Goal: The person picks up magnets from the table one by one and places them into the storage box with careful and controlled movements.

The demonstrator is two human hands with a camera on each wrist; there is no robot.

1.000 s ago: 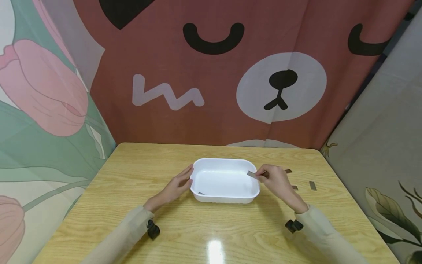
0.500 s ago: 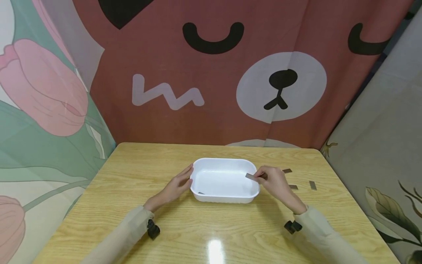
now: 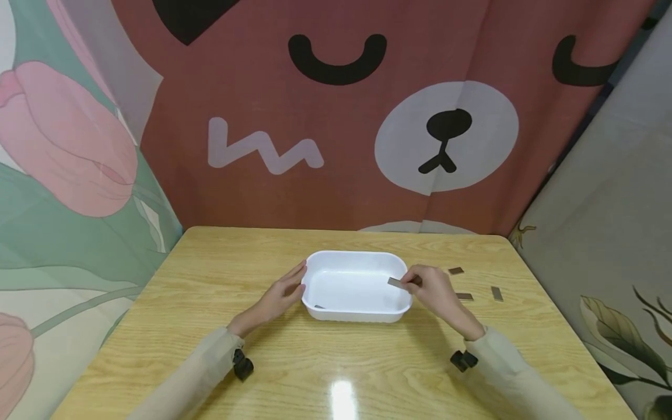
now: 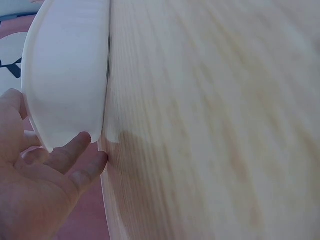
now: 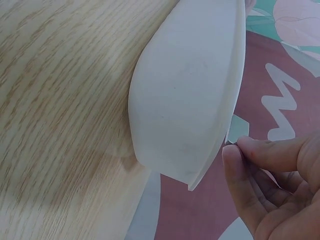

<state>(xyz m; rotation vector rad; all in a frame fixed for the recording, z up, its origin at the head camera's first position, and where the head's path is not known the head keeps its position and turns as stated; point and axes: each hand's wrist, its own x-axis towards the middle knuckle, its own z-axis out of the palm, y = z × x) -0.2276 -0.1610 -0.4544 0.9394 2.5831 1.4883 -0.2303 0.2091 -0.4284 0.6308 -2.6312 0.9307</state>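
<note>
A white oblong plastic basin (image 3: 357,316) with rounded corners stands on the wooden table. My left hand (image 3: 278,297) rests against its left end, and the left wrist view has the fingers (image 4: 75,150) extended against the end wall. Between thumb and index finger, my right hand (image 3: 434,289) pinches a small flat grey rectangular piece (image 3: 395,283) over the basin's right rim. In the right wrist view the same piece (image 5: 239,129) sticks out past the rim, its near end hidden by the fingertips. A small dark piece (image 3: 319,307) lies inside at the front left corner.
Right of the basin, similar flat pieces lie on the table (image 3: 336,356): one farther back (image 3: 456,270), one near my right wrist (image 3: 464,296), one farther right (image 3: 496,293). A printed curtain (image 3: 294,198) hangs behind the table.
My right hand has moved slightly left and down with the grey piece, farther over the basin. More of the two nearer loose pieces shows. The left hand stays on the basin.
</note>
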